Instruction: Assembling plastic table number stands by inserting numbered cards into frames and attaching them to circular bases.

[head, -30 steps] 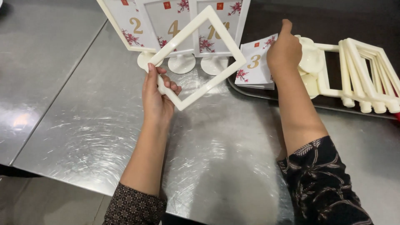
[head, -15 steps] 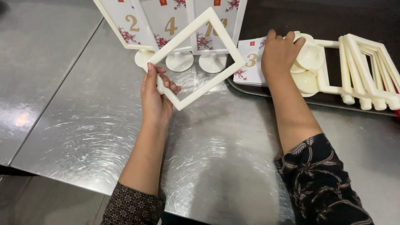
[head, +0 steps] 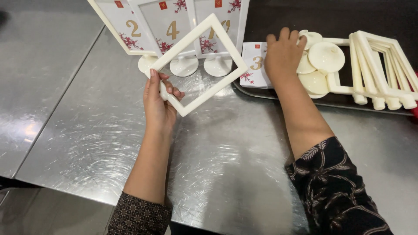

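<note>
Cream plastic frame (head: 198, 65), empty, held tilted above the steel surface (head: 217, 165); left hand (head: 159, 106) closed on its lower-left corner. Right hand (head: 283, 54) loosely open, fingers spread, resting on the white card (head: 253, 65) with red blossom print and touching the round cream bases (head: 320, 65) on the dark tray (head: 348, 102). Three numbered sign stands (head: 174, 30) upright behind frame. More empty frames (head: 383, 69) stacked at right.

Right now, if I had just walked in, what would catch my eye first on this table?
Probably the empty cream frame, held tilted like a diamond above the steel table by the left hand. Behind it stand three framed cards on round feet. At the right, the right hand rests on a flat card beside round bases and stacked frames on a dark tray.
</note>
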